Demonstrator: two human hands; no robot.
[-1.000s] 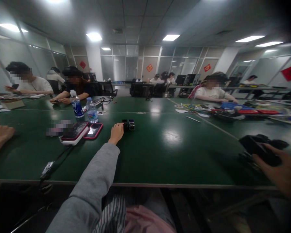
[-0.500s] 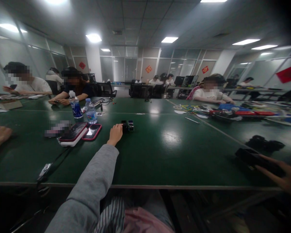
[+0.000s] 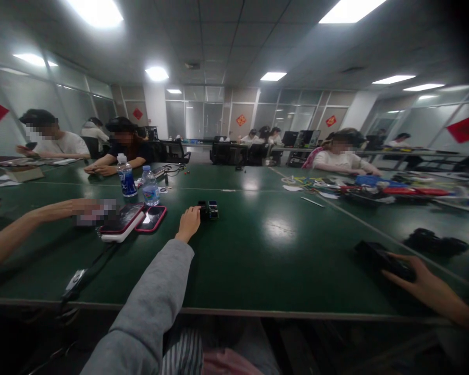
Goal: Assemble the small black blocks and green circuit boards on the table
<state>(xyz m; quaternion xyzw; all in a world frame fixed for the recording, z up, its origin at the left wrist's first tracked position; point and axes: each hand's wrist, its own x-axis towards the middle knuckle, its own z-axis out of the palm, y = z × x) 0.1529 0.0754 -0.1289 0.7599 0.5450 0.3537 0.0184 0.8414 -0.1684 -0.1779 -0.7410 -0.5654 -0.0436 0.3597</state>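
Note:
My left hand point(image 3: 188, 223), in a grey sleeve, reaches out over the green table point(image 3: 258, 260). Its fingers are curled against the left end of a small black device point(image 3: 208, 210) that sits on the table. Just left of the hand lie a phone in a red case point(image 3: 151, 217) and a second phone on a white pack point(image 3: 122, 223). My right hand does not show.
A co-worker's bare arm point(image 3: 31, 224) stretches from the left toward the phones. Another person's hand point(image 3: 410, 273) at the right rests on a flat black object point(image 3: 377, 254). Two water bottles point(image 3: 137, 179) stand behind the phones. A cable and plug point(image 3: 76, 278) lie near the front edge. Seated people work at the far sides.
My left hand stays at the black device. The arm at the left has stretched out toward the phones. The hand at the right has lowered its black object onto the table.

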